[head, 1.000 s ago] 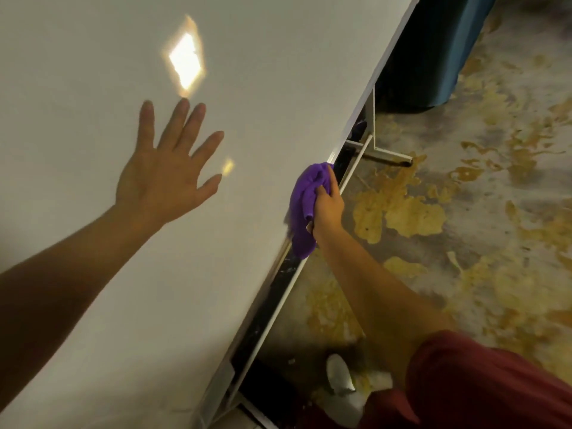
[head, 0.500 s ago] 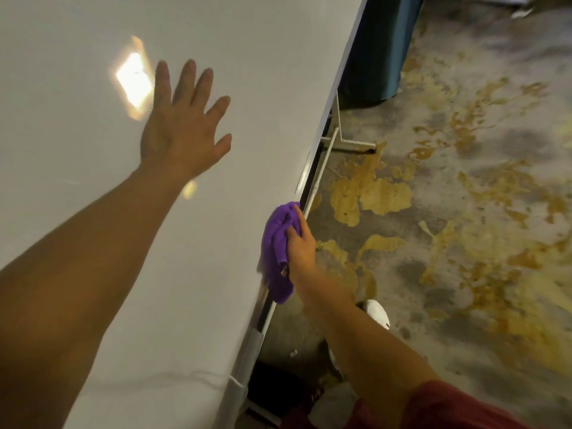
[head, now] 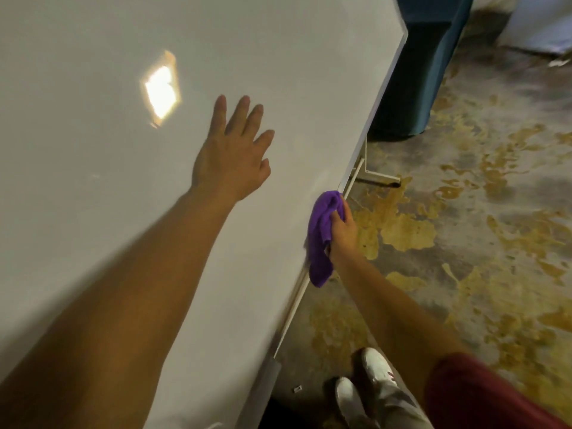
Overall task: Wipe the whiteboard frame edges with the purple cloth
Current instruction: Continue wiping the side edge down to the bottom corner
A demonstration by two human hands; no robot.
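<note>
keep right hand (head: 343,230) bunched round purple cloth (head: 322,239), pressed on whiteboard's lower frame edge (head: 376,97). brace with left hand (head: 232,159), fingers spread flat on whiteboard (head: 93,212), gripping nothing. slide cloth along rail in one steady stroke, wrapping it over the lip. open stained floor (head: 464,274) beside; stand leg (head: 376,178) and dark blue bin (head: 418,72) ahead, white shoes (head: 365,385) below.

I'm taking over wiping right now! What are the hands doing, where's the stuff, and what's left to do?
Left hand: open, fingers spread flat on the whiteboard, steadying it.
Right hand: grips the purple cloth, pressed against the board's lower frame edge.
Done: cannot tell which stretches are already wiped.
Left: run the cloth along this edge both ways, then probably the other frame edges.
</note>
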